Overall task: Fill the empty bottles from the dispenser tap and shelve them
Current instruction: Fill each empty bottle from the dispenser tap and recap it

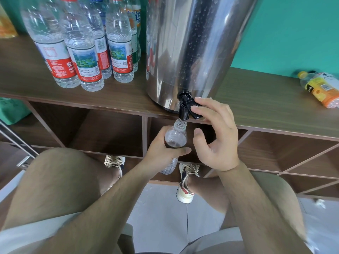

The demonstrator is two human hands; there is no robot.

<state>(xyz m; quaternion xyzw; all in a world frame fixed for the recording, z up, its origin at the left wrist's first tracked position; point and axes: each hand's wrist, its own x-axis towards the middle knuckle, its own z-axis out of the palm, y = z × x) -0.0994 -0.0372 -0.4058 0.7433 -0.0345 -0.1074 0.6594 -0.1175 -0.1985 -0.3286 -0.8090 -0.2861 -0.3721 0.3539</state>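
A steel dispenser [192, 43] stands on the wooden shelf top [256, 103], its black tap [185, 107] hanging over the front edge. My left hand [163, 149] grips a clear uncapped bottle [176, 136] and holds its mouth right under the tap's spout. The bottle looks mostly empty, though its lower part is hidden by my fingers. My right hand [214, 136] has its fingertips on the tap's black lever, the other fingers loosely curled and the thumb apart below.
Several capped water bottles [82, 52] with red and white labels stand on the shelf top left of the dispenser. A yellow-labelled bottle [321, 87] lies on its side at the far right. Open cubbies [110, 129] run below the top. My knees and shoes are under the hands.
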